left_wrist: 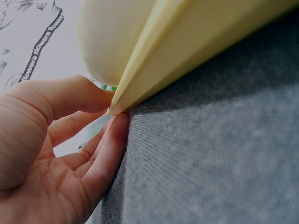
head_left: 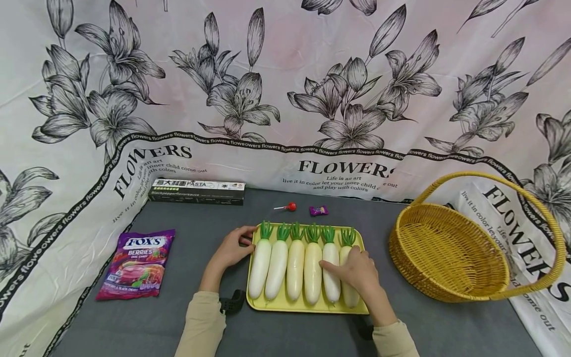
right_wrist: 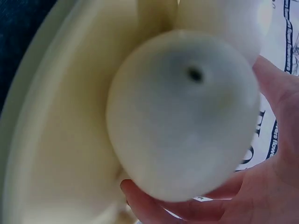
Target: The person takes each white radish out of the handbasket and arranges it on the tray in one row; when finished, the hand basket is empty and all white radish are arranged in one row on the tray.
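Several white radishes (head_left: 296,270) with green tops lie side by side in a yellow tray (head_left: 303,308). At the tray's upper left side, my left hand (head_left: 233,248) pinches the rim; the left wrist view shows the thumb on the tray's edge (left_wrist: 154,60) and fingers below it. My right hand (head_left: 357,270) grips the rightmost radish (head_left: 349,296) from above, its thumb reaching over the neighbouring radish (head_left: 331,277). In the right wrist view, fingers curl round the blunt end of that radish (right_wrist: 182,121). My palm hides its middle in the head view.
A wicker basket (head_left: 450,292) with a tall handle stands at the right. Behind the tray lie a red lollipop (head_left: 291,206) and a purple-wrapped candy (head_left: 318,210). At the left are a candy bag (head_left: 137,265) and a black-and-white pasta box (head_left: 196,192), near the flowered cloth backdrop.
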`<state>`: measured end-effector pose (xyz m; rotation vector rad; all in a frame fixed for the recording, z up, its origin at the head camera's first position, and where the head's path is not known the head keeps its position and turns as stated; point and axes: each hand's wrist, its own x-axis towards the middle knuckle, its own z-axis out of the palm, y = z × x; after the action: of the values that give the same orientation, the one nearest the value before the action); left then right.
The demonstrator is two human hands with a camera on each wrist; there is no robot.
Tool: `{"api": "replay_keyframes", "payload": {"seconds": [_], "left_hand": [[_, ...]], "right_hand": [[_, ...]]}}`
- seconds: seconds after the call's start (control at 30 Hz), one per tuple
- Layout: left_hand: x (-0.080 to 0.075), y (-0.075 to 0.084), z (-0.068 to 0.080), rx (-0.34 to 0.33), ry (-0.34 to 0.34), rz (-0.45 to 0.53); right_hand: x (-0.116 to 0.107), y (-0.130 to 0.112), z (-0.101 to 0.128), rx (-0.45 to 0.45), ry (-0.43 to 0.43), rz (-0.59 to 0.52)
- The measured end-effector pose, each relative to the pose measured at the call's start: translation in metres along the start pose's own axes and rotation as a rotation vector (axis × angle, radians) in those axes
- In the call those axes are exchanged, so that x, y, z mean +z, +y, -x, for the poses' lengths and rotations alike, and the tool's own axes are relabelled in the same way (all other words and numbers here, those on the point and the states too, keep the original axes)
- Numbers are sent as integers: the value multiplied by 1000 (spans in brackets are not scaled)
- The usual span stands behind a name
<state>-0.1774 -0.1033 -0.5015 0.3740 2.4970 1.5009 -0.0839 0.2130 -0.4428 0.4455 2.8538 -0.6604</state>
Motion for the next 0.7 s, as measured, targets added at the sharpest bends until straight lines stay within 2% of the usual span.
{"api": "replay_keyframes", "payload": {"seconds": [0.7], "left_hand": [[-5, 3, 4, 55, -75, -19]], "right_hand": [[0, 5, 0, -19, -8, -16]]}}
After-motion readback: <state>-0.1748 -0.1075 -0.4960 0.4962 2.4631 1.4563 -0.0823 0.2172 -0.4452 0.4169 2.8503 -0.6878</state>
